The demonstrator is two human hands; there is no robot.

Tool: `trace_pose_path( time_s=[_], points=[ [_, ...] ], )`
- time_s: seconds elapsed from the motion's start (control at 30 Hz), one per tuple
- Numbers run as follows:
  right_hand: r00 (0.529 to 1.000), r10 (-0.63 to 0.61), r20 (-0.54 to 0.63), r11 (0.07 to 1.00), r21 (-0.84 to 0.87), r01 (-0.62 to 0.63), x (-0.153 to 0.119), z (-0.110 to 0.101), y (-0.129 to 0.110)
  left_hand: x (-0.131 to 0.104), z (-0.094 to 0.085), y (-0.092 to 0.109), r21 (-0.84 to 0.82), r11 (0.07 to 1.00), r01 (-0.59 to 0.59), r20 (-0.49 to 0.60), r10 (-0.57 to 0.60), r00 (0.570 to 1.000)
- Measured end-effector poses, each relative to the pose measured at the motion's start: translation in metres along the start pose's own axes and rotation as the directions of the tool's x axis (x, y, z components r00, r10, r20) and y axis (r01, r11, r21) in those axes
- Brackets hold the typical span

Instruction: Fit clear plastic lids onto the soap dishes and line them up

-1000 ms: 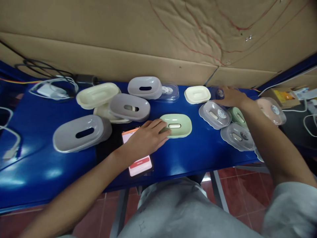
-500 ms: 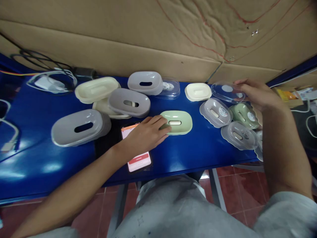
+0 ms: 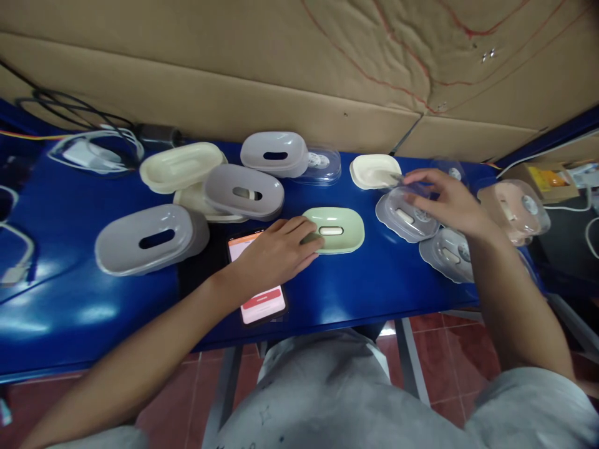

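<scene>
My left hand (image 3: pixel 291 249) rests on the left end of a shallow pale green oval dish (image 3: pixel 344 232), its fingers closed over the rim. A white oblong piece sits in the middle of that dish. My right hand (image 3: pixel 442 198) pinches a clear plastic lid (image 3: pixel 397 179), which is see-through and hard to outline. It hangs over the edge of a cream dish (image 3: pixel 372 169) and above a grey lidded dish (image 3: pixel 403 215). Beyond the right hand lies another clear lid (image 3: pixel 452 168). A second grey lidded dish (image 3: pixel 447 254) is partly hidden by my right forearm.
Grey slotted oval tubs (image 3: pixel 145 240) and cream dishes (image 3: pixel 180 165) stand on the left of the blue table (image 3: pixel 60 299). A phone (image 3: pixel 262 305) lies under my left wrist. A pink lidded dish (image 3: pixel 508 212) is at the right. Cables (image 3: pixel 100 149) lie at the back left.
My right hand has moved left and toward me with a clear lid, from the far right to beside the cream dish. The left hand has stayed on the green dish.
</scene>
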State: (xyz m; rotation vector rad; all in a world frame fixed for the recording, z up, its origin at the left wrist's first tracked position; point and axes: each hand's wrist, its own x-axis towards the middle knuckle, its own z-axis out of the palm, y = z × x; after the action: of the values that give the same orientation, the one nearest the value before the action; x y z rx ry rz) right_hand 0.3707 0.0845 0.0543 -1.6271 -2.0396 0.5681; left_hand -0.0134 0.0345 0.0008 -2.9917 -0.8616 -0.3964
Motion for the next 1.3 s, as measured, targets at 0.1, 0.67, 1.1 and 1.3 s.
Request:
trace_pose_path(
  time_s=[0.1,0.67,1.1,1.3],
  points=[
    [0.997,-0.069,0.032,0.997,-0.039,0.07,0.001,0.007,0.006,0.0,0.001,0.0,-0.007,1.0,0.005,0.003,-0.005,1.0],
    [0.859,-0.489,-0.153,0.871,-0.139,0.471,-0.023,0.068,-0.036,0.0,-0.004,-0.004,0.035,0.999,-0.03,-0.111,0.033,0.993],
    [0.771,-0.626,-0.117,0.774,0.032,0.633,-0.03,0.117,-0.027,-0.002,0.0,-0.005,0.023,0.999,0.045,-0.163,-0.04,0.986],
    [0.767,-0.632,-0.109,0.767,0.05,0.639,-0.03,0.12,-0.026,-0.002,0.0,-0.005,0.008,0.999,0.048,-0.154,-0.046,0.987]
  ],
)
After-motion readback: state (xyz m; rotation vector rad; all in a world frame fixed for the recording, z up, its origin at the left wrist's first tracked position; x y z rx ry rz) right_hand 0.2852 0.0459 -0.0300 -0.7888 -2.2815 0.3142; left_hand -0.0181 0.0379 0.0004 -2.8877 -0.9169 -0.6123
